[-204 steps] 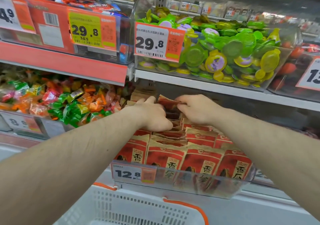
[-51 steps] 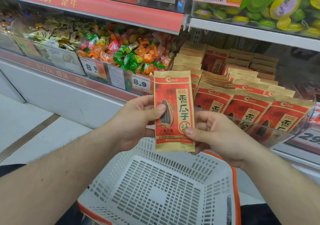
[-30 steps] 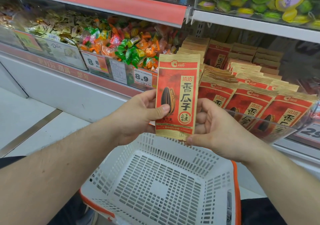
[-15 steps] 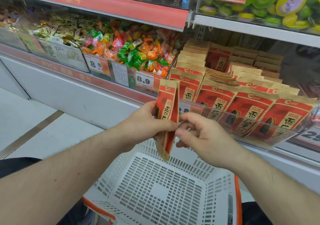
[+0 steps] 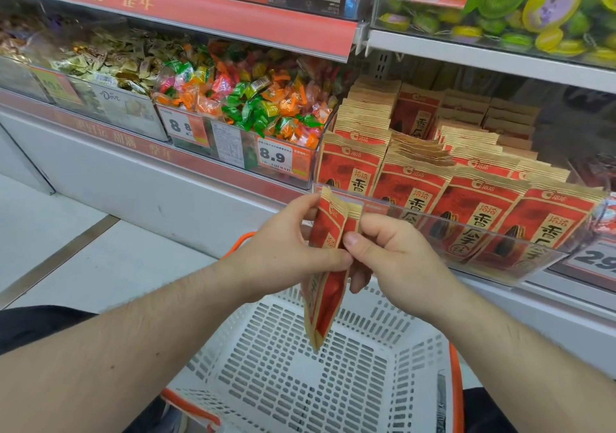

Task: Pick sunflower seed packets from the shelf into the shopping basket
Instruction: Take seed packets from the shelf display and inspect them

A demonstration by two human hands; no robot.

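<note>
I hold red and tan sunflower seed packets (image 5: 325, 302) edge-on above the white shopping basket (image 5: 300, 382). My left hand (image 5: 283, 252) grips them from the left, thumb across the front. From the right, my right hand (image 5: 393, 256) pinches the same packets with thumb and fingers. It looks like two packets held together. Their lower ends hang over the basket's slotted floor, which holds nothing. Rows of the same sunflower seed packets (image 5: 466, 206) stand in a clear-fronted shelf bin to the right.
A bin of mixed wrapped candies (image 5: 253, 106) with an 8.9 price tag sits left of the seed packets. Green and yellow jelly cups (image 5: 520, 2) fill the shelf above. The basket has an orange rim (image 5: 455, 399). Pale floor (image 5: 83, 242) lies at left.
The packets have turned from facing me to edge-on and dropped lower, towards the basket. Both hands followed, staying on the packets.
</note>
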